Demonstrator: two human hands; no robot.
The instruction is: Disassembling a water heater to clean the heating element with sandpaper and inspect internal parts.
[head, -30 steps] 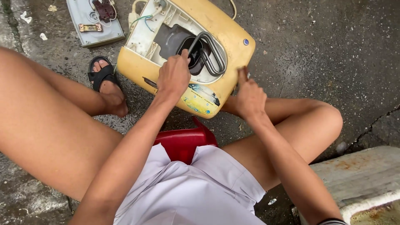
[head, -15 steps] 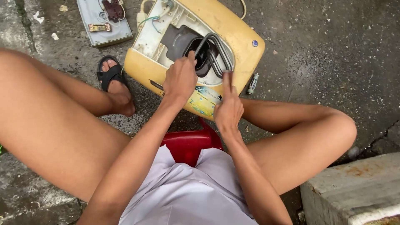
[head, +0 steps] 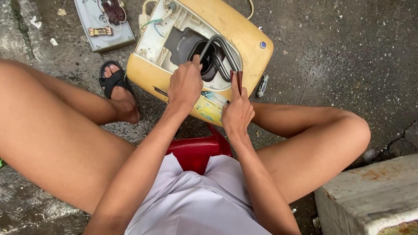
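Hands crowded at yellow appliance (head: 235,26) opening, left (head: 185,82) curled on rim, right (head: 237,111) pinching dark tool (head: 239,80).

Yellow appliance housing (head: 244,30) is smooth, slightly glossy plastic, scuffed, with a matt off-white plastic inner frame (head: 159,37) and grey rubbery-looking cables (head: 224,54). The ground (head: 339,56) is rough, wet-looking dark concrete; the grey panel (head: 93,30) looks like matt painted metal or plastic, cannot tell which. Red stool (head: 196,150) is shiny plastic, shorts (head: 196,204) are soft pale cloth, sandal (head: 114,80) is matt black rubber.
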